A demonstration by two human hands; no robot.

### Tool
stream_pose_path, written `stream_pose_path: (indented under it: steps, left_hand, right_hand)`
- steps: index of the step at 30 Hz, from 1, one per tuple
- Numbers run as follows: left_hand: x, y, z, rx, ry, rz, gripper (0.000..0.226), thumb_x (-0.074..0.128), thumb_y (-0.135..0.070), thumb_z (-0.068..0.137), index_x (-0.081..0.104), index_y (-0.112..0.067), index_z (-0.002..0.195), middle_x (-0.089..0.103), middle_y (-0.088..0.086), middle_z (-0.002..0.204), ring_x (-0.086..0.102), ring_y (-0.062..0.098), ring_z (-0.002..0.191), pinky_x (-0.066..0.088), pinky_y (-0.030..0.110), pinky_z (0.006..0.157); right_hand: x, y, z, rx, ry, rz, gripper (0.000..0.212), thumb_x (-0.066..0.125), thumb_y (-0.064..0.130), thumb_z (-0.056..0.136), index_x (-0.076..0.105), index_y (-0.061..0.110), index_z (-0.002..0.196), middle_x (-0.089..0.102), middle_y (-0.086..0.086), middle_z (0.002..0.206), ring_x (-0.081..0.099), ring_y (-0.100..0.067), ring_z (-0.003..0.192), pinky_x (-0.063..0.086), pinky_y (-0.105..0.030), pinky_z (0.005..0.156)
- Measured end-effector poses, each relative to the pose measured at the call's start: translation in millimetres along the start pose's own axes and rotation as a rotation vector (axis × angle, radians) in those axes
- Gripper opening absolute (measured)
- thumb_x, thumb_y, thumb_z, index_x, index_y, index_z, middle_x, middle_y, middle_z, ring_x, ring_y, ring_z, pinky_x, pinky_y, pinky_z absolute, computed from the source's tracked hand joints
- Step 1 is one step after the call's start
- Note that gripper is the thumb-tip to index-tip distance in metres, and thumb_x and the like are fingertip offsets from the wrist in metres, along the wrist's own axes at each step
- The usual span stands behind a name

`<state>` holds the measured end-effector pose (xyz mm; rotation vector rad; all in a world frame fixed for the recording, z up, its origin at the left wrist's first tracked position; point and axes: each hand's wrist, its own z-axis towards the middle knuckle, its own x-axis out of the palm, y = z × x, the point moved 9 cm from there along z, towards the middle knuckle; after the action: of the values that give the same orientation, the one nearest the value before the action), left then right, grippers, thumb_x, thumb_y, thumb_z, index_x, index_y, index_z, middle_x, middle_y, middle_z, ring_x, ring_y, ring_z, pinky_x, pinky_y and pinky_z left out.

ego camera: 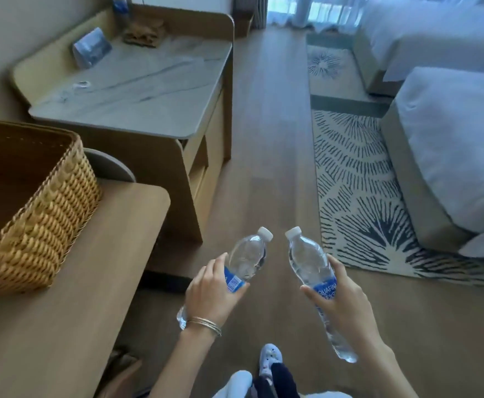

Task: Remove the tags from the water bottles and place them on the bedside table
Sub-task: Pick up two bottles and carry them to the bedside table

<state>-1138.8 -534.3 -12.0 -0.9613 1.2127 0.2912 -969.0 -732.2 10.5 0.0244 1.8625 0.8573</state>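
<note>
My left hand (210, 291) grips a clear water bottle (248, 255) around its blue label, white cap pointing up and away. My right hand (339, 297) grips a second clear bottle (309, 261) at its blue label, cap tilted up to the left. Both bottles hang over the wooden floor, caps close together. No tag is visible on either neck. A marble-topped table (148, 90) stands ahead on the left.
A wicker basket (39, 222) sits on a wooden counter (71, 311) at the left. On the marble top lie a blue-and-white packet (91, 50), a brown cloth (144, 34) and another bottle (121, 7). A patterned rug (361, 196) and beds (450, 156) fill the right.
</note>
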Motion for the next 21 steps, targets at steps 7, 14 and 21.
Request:
stream_pose_path:
  steps: [7, 14, 21]
  left_hand:
    - [54.5, -116.8, 54.6, 0.108, 0.057, -0.048, 0.074, 0.075, -0.055, 0.069, 0.054, -0.016, 0.128, 0.064, 0.000, 0.115, 0.062, 0.020, 0.101, 0.050, 0.033, 0.082]
    - [102.8, -171.4, 112.7, 0.152, 0.148, -0.084, 0.072, 0.077, -0.053, 0.067, 0.055, -0.018, 0.126, 0.064, -0.002, 0.111, 0.063, 0.021, 0.098, 0.050, 0.033, 0.081]
    - [134.8, -214.1, 224.2, 0.186, 0.192, -0.106, 0.073, 0.074, -0.057, 0.069, 0.052, -0.021, 0.129, 0.062, -0.005, 0.117, 0.060, 0.017, 0.105, 0.046, 0.029, 0.084]
  right_hand:
    - [-67.0, -71.8, 45.7, 0.068, -0.034, -0.017, 0.079, 0.068, 0.052, 0.075, 0.030, 0.030, 0.140, 0.063, 0.001, 0.116, 0.061, -0.019, 0.101, 0.047, -0.033, 0.079]
    - [-84.9, -119.0, 96.0, 0.179, -0.043, 0.022, 0.078, 0.066, 0.053, 0.076, 0.028, 0.030, 0.140, 0.060, 0.004, 0.119, 0.059, -0.016, 0.103, 0.047, -0.031, 0.079]
    - [-119.5, -124.7, 208.6, 0.230, -0.121, 0.023, 0.082, 0.064, 0.056, 0.076, 0.025, 0.029, 0.142, 0.057, 0.002, 0.125, 0.057, -0.020, 0.108, 0.046, -0.035, 0.083]
